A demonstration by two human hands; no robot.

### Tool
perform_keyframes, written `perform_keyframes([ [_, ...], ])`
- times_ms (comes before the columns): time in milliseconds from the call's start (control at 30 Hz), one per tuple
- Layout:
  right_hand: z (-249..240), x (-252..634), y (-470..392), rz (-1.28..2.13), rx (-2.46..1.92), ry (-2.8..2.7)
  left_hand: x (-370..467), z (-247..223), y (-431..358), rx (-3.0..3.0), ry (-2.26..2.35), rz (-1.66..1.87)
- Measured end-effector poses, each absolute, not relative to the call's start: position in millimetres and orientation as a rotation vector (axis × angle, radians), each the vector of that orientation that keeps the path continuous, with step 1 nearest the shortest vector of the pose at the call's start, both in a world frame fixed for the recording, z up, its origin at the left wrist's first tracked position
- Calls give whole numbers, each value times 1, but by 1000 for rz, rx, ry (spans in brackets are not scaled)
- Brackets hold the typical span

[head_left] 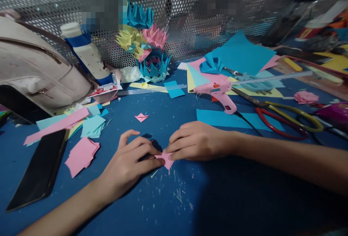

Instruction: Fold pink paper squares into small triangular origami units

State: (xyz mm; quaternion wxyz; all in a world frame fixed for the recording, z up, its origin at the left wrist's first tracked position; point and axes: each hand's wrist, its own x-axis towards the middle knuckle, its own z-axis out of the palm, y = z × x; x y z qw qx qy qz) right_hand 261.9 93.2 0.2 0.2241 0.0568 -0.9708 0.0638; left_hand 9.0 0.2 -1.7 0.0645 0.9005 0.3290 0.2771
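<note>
A small pink paper piece (pixel 168 162) lies against the blue tabletop between my hands, partly covered by fingertips. My left hand (pixel 133 161) pinches its left side, thumb and fingers closed on it. From the right, my right hand (pixel 197 141) presses its fingers together on the same paper's right edge. Just beyond them rests a small folded pink paper piece (pixel 141 117). Left of my left hand sits a stack of pink paper squares (pixel 82 156), with light blue paper squares (pixel 92 125) behind it.
A pink glue gun (pixel 217 91) and large scissors (pixel 272 109) lie at right. A dark phone (pixel 39 167) is at left. Folded paper flowers (pixel 154 67), a bottle (pixel 88 54) and a pale bag (pixel 35 62) stand along the perforated metal panel (pixel 182 47).
</note>
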Motion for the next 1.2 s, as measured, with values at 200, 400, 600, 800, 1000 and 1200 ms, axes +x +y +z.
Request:
perform_keyframes([
  [200, 0, 262, 94, 182, 160, -2704, 10, -2, 0, 2734, 1010, 804],
  [400, -1, 264, 96, 177, 161, -2758, 9, -3, -2, 2778, 1005, 774],
  [600, 0, 265, 96, 198, 180, -2764, 11, 1, -2, 2856, 985, 776],
  [800, 4, 264, 97, 226, 175, -2825, 22, 5, -21, 3001, 972, 765],
  [1000, 7, 263, 93, 240, 142, -2793, 21, 0, -24, 2908, 969, 753],
  [1200, 8, 257, 81, 110, -50, -2776, 24, 1, -30, 2917, 962, 698],
])
